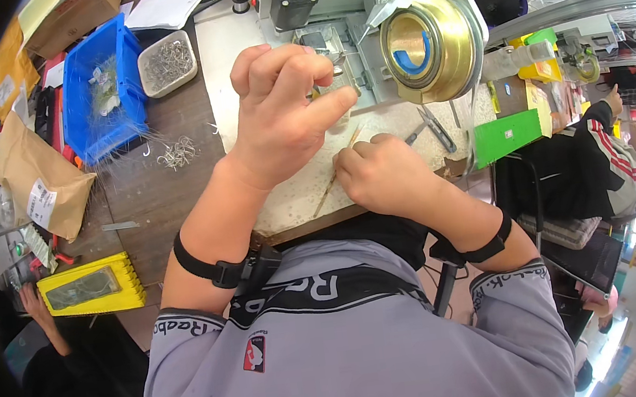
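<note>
Parcel: brown, lay slanted left.
Papers: white, lay overlapping, far left.
Panel: green, stood near co-worker.

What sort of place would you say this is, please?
Probably a small workshop, judging by the brass-coloured drum, the white tub of small metal pieces and the blue bin.

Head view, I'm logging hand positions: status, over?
Left hand raised over pale board. Right hand curled beside thin stick. Both grips unclear. Loose hooks lie left, apart from both hands.

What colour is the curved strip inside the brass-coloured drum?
Blue: the curved strip inside the brass-coloured drum shows best in the head view.
</note>
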